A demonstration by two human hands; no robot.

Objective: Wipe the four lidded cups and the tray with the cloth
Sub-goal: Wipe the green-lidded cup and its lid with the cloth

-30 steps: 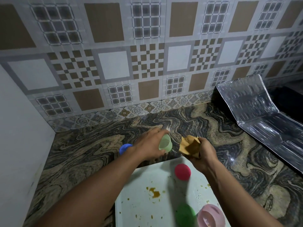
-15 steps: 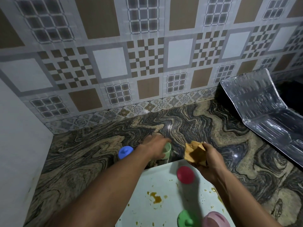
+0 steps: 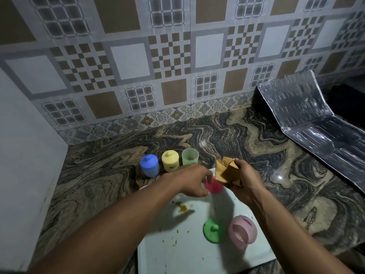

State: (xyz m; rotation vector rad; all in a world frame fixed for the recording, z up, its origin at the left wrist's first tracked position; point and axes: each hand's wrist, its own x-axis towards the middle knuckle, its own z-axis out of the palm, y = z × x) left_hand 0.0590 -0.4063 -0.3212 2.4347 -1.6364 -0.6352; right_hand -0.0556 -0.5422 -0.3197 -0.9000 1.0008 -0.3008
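My left hand (image 3: 194, 179) hovered over the far end of the white tray (image 3: 177, 250), fingers curled above and thumb below the left edge of the pink lid (image 3: 215, 187) that lay there. The blur kept me from telling whether I really pinched it. My right hand (image 3: 244, 180) was just beside it, fist closed round the tan cloth (image 3: 226, 171), which stuck up bunched and crumpled between my fingers, right above the lid.

Behind the tray, on the marbled counter (image 3: 98, 175), three cups stood upright in a close row: the blue cup (image 3: 149, 165) with its lid on, the yellow cup (image 3: 170, 161) with its lid on, and the green cup (image 3: 190, 156) open at the top.

Nearer to me on the tray lay the green lid (image 3: 213, 230), and just right of it the pink cup (image 3: 243, 232) tipped on its side, mouth toward me. The tray was dirty, with a yellow-brown smear (image 3: 181, 207) in the middle and small specks scattered about.
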